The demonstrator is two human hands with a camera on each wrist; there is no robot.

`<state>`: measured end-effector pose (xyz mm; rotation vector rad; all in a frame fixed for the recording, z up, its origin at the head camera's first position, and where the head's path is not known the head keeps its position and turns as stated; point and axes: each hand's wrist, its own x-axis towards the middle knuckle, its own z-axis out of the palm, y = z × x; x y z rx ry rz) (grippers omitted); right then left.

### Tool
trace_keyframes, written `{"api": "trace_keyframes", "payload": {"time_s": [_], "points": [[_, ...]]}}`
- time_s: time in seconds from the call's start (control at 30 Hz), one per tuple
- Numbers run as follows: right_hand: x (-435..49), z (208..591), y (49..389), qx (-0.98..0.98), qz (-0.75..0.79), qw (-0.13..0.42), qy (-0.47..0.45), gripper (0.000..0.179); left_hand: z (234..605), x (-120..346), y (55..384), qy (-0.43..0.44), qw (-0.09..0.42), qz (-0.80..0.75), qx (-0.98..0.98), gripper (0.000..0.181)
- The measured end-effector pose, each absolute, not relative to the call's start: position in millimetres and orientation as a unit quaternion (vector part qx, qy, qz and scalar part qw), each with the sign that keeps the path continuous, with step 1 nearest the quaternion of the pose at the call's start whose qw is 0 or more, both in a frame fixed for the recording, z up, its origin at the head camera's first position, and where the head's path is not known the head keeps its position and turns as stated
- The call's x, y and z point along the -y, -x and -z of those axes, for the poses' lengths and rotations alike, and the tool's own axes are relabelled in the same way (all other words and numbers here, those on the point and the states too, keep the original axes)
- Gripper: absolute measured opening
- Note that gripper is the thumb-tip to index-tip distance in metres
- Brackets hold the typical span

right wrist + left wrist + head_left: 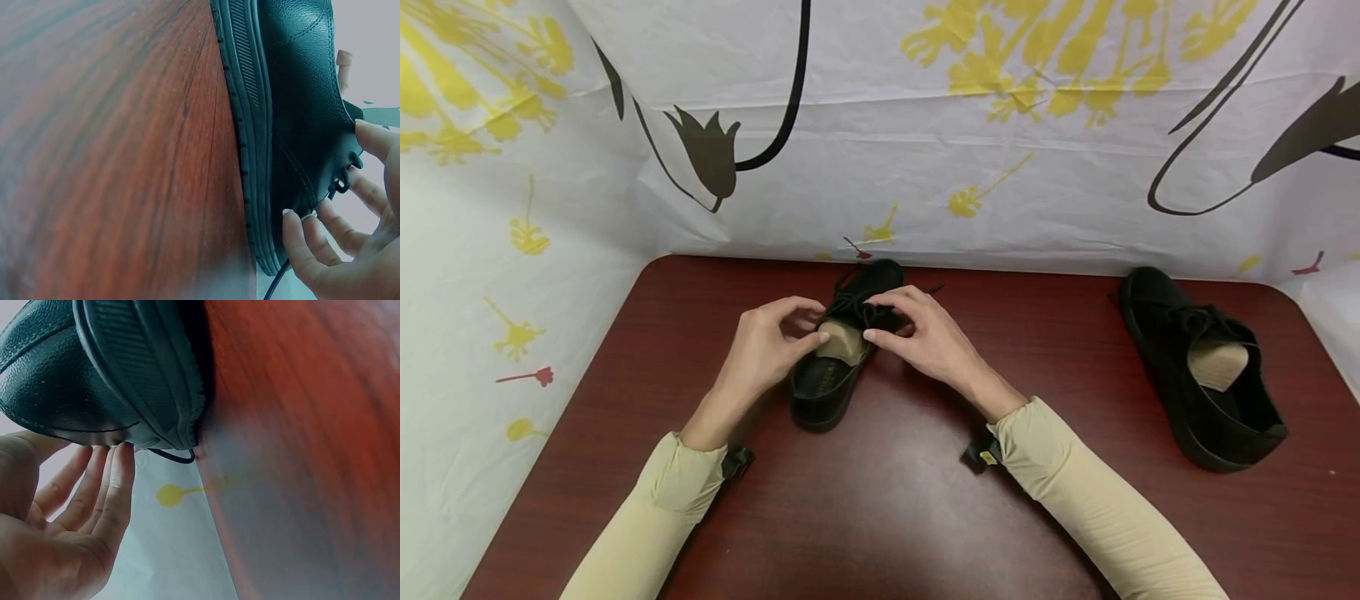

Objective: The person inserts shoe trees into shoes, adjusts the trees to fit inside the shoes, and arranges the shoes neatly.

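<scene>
A black leather lace-up shoe (pixel 822 403) lies on the table with its toe pointing away. Its laces (pixel 852 298) form a bow, and a tan stuffing piece (pixel 841 342) fills the front of its opening. My left hand (pixel 769 340) holds the left edge of the opening, thumb tip at the stuffing. From the other side my right hand (pixel 925 335) holds the shoe beside the bow, its thumb at the collar. In the right wrist view the right fingers (pixel 342 226) curl against the shoe's side (pixel 306 112). The heel hides the left thumb tip in the left wrist view.
A matching black shoe (pixel 1165 367) with similar tan stuffing (pixel 1217 364) stands at the table's right. The dark red wooden table (pixel 880 508) meets a white printed cloth (pixel 880 167) along its back edge. Cloth also hangs on the left.
</scene>
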<state>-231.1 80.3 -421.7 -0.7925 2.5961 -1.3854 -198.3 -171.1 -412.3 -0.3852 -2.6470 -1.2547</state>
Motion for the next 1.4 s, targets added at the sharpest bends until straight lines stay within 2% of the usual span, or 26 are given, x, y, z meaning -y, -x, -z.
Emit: {"api": "trace_keyframes", "payload": {"time_s": [0.37, 0.53, 0.77, 1.17, 1.4], "points": [[-84, 421, 230, -0.857, 0.438, 0.056, 0.266, 0.045, 412, 171, 197, 0.134, 0.068, 0.388, 0.909, 0.039], [-90, 423, 228, -0.866, 0.412, 0.051, 0.279, 0.055, 411, 171, 194, 0.135, 0.061, 0.351, 0.925, 0.050], [-106, 421, 226, -0.894, 0.349, 0.022, 0.280, 0.067, 409, 173, 188, 0.135, 0.024, 0.353, 0.926, 0.061], [-116, 421, 222, -0.899, 0.333, 0.025, 0.283, 0.067, 409, 173, 182, 0.126, 0.008, 0.351, 0.928, 0.058], [-115, 420, 221, -0.894, 0.341, 0.028, 0.289, 0.067, 409, 173, 183, 0.135, 0.024, 0.368, 0.920, 0.044]]}}
